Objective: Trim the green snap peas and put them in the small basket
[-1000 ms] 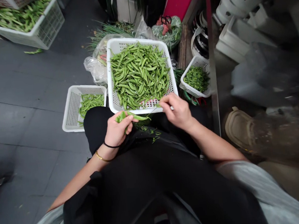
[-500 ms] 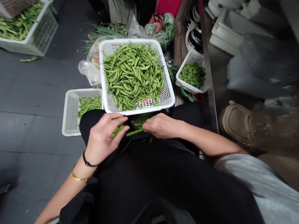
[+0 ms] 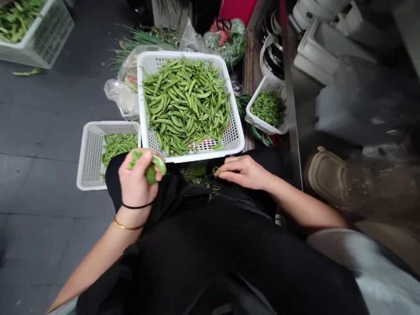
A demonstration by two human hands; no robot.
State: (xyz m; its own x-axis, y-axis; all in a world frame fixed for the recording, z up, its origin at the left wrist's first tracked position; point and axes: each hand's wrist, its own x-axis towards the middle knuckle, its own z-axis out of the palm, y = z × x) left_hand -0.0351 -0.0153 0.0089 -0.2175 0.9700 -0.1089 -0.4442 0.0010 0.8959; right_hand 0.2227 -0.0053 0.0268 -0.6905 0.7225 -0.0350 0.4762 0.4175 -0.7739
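My left hand (image 3: 136,180) is closed around a few green pea pods (image 3: 151,166), held above my left knee beside the small white basket (image 3: 86,157) that holds a few pods. My right hand (image 3: 240,170) rests on my black apron with its fingers pinched together at a thin green bit I cannot make out, among green scraps (image 3: 201,177) on my lap. Straight ahead sits the big white basket (image 3: 235,136), heaped with pea pods (image 3: 186,103).
A small basket of green trimmings (image 3: 268,108) stands at the right by a metal cabinet edge. Plastic bags (image 3: 123,94), chives and red-handled scissors (image 3: 224,26) lie behind. Another basket of pods (image 3: 18,27) sits far left on the grey tiled floor. A beige shoe (image 3: 328,177) is at right.
My left hand has drawn back and up with the pods, away from my right hand. My right hand has dropped from the basket's rim to my lap.
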